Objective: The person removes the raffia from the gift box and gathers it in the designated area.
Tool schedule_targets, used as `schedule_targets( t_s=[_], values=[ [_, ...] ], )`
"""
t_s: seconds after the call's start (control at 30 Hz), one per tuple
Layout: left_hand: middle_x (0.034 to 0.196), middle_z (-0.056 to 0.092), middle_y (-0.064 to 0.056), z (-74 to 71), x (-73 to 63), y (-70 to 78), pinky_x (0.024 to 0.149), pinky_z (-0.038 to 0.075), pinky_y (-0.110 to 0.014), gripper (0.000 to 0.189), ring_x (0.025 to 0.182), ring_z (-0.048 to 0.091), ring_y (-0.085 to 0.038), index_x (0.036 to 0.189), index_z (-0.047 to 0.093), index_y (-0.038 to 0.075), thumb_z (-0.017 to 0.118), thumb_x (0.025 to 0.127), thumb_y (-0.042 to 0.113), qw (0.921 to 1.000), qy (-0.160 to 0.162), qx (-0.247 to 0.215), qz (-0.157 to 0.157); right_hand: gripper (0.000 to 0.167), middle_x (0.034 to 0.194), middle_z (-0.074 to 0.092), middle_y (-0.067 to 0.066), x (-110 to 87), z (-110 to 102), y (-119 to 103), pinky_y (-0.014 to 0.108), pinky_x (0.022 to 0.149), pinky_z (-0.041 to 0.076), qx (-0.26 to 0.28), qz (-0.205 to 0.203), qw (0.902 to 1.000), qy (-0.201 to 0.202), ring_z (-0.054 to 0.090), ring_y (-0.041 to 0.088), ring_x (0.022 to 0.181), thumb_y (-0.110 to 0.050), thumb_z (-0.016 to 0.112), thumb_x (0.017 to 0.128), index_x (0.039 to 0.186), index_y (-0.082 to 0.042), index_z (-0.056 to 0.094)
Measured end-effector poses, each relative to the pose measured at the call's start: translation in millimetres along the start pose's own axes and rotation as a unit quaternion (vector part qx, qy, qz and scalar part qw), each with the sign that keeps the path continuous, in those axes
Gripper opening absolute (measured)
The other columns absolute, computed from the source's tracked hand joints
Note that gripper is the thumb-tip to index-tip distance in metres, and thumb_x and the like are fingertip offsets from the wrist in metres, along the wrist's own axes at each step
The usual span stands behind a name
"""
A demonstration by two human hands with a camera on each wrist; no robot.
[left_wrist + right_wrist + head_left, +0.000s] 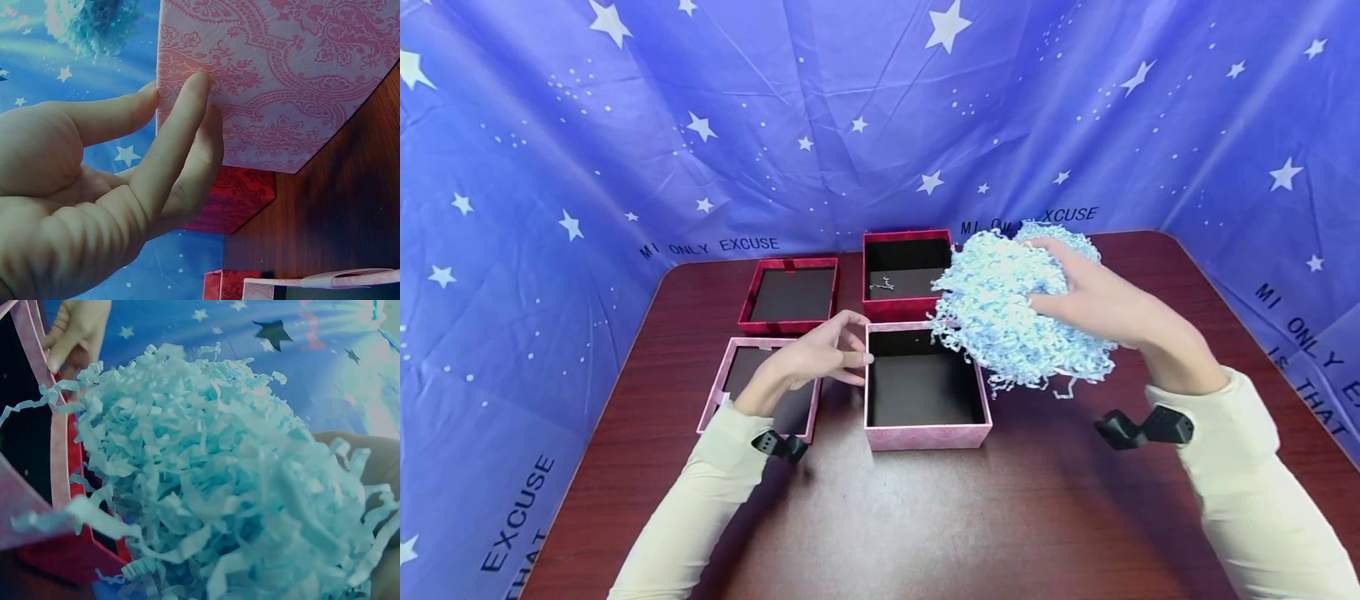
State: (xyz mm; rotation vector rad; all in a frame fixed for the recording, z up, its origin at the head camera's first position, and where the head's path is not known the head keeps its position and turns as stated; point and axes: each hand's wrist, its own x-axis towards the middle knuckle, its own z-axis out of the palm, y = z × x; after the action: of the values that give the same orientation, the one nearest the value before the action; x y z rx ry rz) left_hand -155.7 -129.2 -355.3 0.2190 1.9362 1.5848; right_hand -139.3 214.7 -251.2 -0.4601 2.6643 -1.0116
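My right hand point(1097, 296) grips a large bundle of light-blue crinkled shredded paper point(1000, 308). The bundle hangs over the right rear corner of a pink patterned box point(928, 437), with loose strands dangling. In the right wrist view the shredded paper point(187, 462) hides most of the fingers. At the box's left wall, my left hand point(820, 354) pinches the rim, thumb at the top edge and fingertips against the outside. The left wrist view shows those fingers on the pink box's wall point(281, 81). Inside, the box's dark floor is bare.
Behind the pink box stands a red box point(898, 307) with a few paper strands in it. A red lid point(790, 327) and a pink lid point(718, 387) lie to the left. More blue shredded paper point(1067, 237) sits at the back right, before a starry blue curtain point(880, 83).
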Motion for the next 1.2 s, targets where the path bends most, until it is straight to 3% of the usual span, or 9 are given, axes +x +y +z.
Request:
schedule_targets(
  t_s=[0.13,0.2,0.23,0.3,0.4,0.63,0.8,0.97,1.2],
  values=[
    [0.104,0.045,-0.018,-0.6,-0.9,0.1,0.086,0.052,-0.055,0.054,0.082,0.063,-0.023,0.136,0.029,0.004,0.057,0.091,-0.005,1.0000,-0.001,0.001,0.001,0.078,0.155,0.015,0.023,-7.4,-9,16,0.054,0.097,0.035,0.006,0.017,0.9997,0.016,0.037,0.037,0.114,-0.013,0.056,0.094,0.153,-0.006,0.005],
    [0.104,0.045,-0.019,-0.6,-0.8,0.1,0.086,0.052,-0.055,0.054,0.082,0.063,-0.024,0.136,0.029,0.004,0.058,0.091,-0.005,1.0000,-0.002,0.001,0.002,0.079,0.156,0.014,0.023,-10.3,-11,24,0.054,0.096,0.035,0.004,0.029,0.9993,0.022,0.044,0.037,0.101,-0.014,0.055,0.095,0.153,-0.006,0.002],
    [0.104,0.045,-0.019,-0.6,-0.8,0.2,0.087,0.051,-0.056,0.054,0.082,0.064,-0.025,0.136,0.030,0.004,0.058,0.091,-0.005,1.0000,-0.003,0.001,0.002,0.080,0.157,0.010,0.023,-11.6,-12,28,0.056,0.100,0.030,0.008,0.033,0.9992,0.023,0.039,0.036,0.111,-0.013,0.055,0.095,0.153,-0.004,0.001],
    [0.104,0.045,-0.019,-0.5,-0.6,0.2,0.086,0.052,-0.056,0.054,0.084,0.064,-0.029,0.136,0.030,0.004,0.058,0.090,-0.005,1.0000,-0.003,0.000,0.001,0.080,0.157,0.009,0.024,-13.9,-12,37,0.059,0.102,0.029,0.011,0.042,0.9987,0.027,0.038,0.037,0.110,-0.013,0.054,0.095,0.153,-0.003,0.000],
    [0.104,0.045,-0.018,-0.2,-0.3,-0.1,0.085,0.053,-0.054,0.054,0.092,0.062,-0.037,0.136,0.030,0.004,0.058,0.090,-0.006,1.0000,-0.002,-0.001,0.001,0.079,0.156,0.011,0.027,-17.7,-10,51,0.063,0.104,0.027,0.016,0.052,0.9979,0.035,0.032,0.039,0.123,-0.014,0.054,0.095,0.152,-0.001,0.000],
    [0.103,0.045,-0.017,1.0,-0.3,-0.2,0.079,0.058,-0.046,0.053,0.088,0.062,-0.029,0.135,0.031,0.004,0.058,0.090,-0.006,1.0000,-0.003,-0.001,0.002,0.076,0.149,0.021,0.031,-23.6,-3,86,0.055,0.092,0.039,0.008,0.075,0.9963,0.042,0.040,0.040,0.115,-0.020,0.052,0.096,0.151,0.002,0.004],
    [0.103,0.045,-0.017,1.7,-0.6,0.9,0.080,0.057,-0.047,0.054,0.085,0.062,-0.025,0.135,0.031,0.004,0.058,0.090,-0.006,1.0000,-0.003,-0.002,0.002,0.078,0.152,0.013,0.033,-25.3,-1,109,0.067,0.102,0.028,0.017,0.091,0.9951,0.035,0.021,0.048,0.136,-0.024,0.053,0.097,0.150,0.003,0.003],
    [0.103,0.045,-0.017,1.2,-0.9,1.4,0.079,0.058,-0.046,0.053,0.085,0.062,-0.025,0.135,0.031,0.004,0.058,0.090,-0.006,1.0000,-0.001,-0.001,0.000,0.080,0.151,0.009,0.037,-25.0,2,129,0.072,0.101,0.024,0.002,0.106,0.9943,0.011,0.015,0.055,0.136,-0.027,0.051,0.098,0.150,0.006,0.000],
    [0.103,0.045,-0.018,0.6,-1.0,0.4,0.079,0.058,-0.044,0.053,0.082,0.064,-0.025,0.135,0.031,0.005,0.058,0.090,-0.005,1.0000,-0.001,0.003,-0.002,0.079,0.148,0.011,0.040,-25.9,5,144,0.071,0.098,0.029,-0.011,0.117,0.9929,-0.013,0.019,0.058,0.131,-0.026,0.050,0.099,0.147,0.011,0.000]
  ],
)
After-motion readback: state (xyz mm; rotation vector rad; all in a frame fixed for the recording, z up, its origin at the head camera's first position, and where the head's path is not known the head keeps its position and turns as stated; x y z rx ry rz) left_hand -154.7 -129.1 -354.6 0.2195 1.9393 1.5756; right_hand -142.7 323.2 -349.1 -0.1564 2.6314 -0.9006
